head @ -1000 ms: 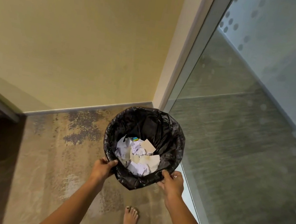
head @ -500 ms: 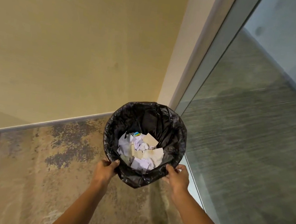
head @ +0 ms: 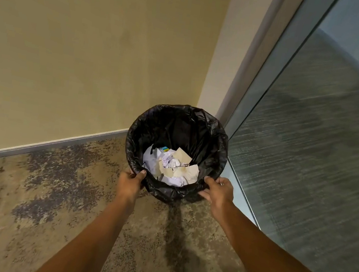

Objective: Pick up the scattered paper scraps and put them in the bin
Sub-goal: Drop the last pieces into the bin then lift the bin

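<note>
1. Head view: the left hand [head: 131, 181] is clamped on the near-left rim of the bin [head: 181, 131]. Its thumb is hooked over the edge onto the black liner [head: 216, 146], and its fingers are hidden outside the wall of the bin.
2. The right hand [head: 218, 191] is curled against the near-right rim, with the fingertips pressed into the bunched liner. How far they reach over the edge cannot be told.
3. The bin is held between both hands in the corner where the wall [head: 94, 41] and the glass panel [head: 310, 155] meet, over the mottled floor [head: 59, 199]. Its base is hidden, so whether it is resting on the floor cannot be told.
4. The paper scraps [head: 171, 165] are heaped loosely at the bottom of the bin: crumpled white pieces, torn tan pieces and one bit printed blue and yellow.
5. The load is judged very light. The paper is soft and not fragile, but it is easily shifted or spilled if the bin is tipped.
6. The liner is judged thin and slippery, and it could be dragged off the rim if the film alone were gripped. A hold is best taken on the stiff rim beneath it, at opposite sides, so that the bin is kept level.
</note>
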